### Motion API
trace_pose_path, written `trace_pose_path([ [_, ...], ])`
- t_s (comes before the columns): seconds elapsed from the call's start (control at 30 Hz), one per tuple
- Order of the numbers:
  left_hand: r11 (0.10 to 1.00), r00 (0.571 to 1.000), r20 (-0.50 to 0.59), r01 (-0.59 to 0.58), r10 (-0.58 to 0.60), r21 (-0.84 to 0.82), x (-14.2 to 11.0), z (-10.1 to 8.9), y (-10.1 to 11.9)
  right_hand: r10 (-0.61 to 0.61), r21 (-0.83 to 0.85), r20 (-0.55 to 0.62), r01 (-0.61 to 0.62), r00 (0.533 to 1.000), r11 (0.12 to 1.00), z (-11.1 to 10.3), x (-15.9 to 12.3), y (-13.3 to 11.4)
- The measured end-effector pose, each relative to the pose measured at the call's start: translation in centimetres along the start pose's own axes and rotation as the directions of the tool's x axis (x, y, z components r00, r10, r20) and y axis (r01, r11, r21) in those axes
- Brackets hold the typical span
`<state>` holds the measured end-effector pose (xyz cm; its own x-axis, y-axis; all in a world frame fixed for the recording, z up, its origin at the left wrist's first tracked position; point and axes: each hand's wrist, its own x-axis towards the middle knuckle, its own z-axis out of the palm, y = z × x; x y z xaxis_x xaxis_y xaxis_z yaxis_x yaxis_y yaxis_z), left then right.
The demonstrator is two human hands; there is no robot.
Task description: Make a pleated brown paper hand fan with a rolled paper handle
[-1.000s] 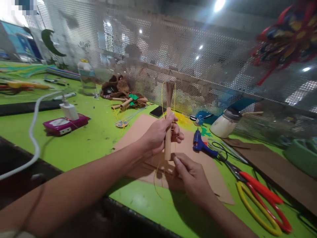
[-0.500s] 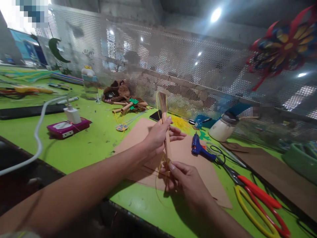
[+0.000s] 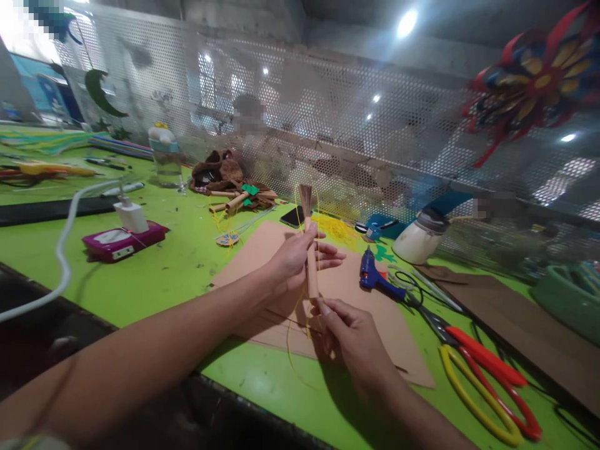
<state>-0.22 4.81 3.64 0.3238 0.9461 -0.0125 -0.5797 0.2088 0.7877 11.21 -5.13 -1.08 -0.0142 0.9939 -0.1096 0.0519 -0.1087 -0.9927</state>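
A slim brown paper roll with a finely cut, flared fringe on top stands nearly upright in front of me. My left hand is closed around its upper half, thumb against the front, its other fingers partly stretched out behind. At the bottom end, my right hand pinches the roll between thumb and fingers; some of those fingertips are hidden. Yellow string runs beside the fringe and hangs in a loose loop below. Brown paper sheets lie under both hands.
To the right are a blue glue gun and large scissors with red and yellow handles. A purple power socket with a white plug sits left. Behind lie a phone, yellow shreds and a white jar.
The paper roll has come more upright, its lower end now showing above my right fingers. My right hand has shifted slightly, and the view has moved a little.
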Motion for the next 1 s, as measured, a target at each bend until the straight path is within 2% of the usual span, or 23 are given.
trace_pose_path([
  [0.2, 0.999, 0.999, -0.020, 0.033, -0.033, -0.008, 0.0, -0.2, -0.1, 0.031, 0.085, 0.017, -0.032, 0.999, 0.996, 0.3, -0.3, -0.6],
  [0.33, 1.000, 0.999, -0.039, 0.016, -0.017, -0.017, 0.0, -0.2, 0.0, 0.010, 0.094, -0.054, -0.005, 0.998, 0.996, 0.0, -0.4, -0.7],
  [0.53, 0.999, 0.999, -0.050, 0.006, -0.008, -0.032, -0.4, 0.1, 0.1, -0.051, 0.108, -0.013, 0.052, 0.999, 0.993, 0.2, -0.1, -0.1],
  [0.77, 1.000, 1.000, 0.003, 0.023, -0.023, -0.016, -0.7, 0.6, 0.1, 0.082, 0.267, 0.103, -0.107, 0.991, 0.958, 1.0, -0.2, 0.5],
  [0.83, 1.000, 0.999, 0.025, 0.021, -0.021, -0.018, -0.7, 0.5, 0.0, 0.068, 0.257, 0.082, -0.087, 0.994, 0.962, 0.9, -0.2, 0.5],
  [1.0, 1.000, 0.999, 0.046, -0.020, 0.021, -0.015, -0.5, 0.1, 0.3, 0.031, 0.160, -0.078, -0.018, 0.996, 0.987, 0.5, -0.5, 0.3],
])
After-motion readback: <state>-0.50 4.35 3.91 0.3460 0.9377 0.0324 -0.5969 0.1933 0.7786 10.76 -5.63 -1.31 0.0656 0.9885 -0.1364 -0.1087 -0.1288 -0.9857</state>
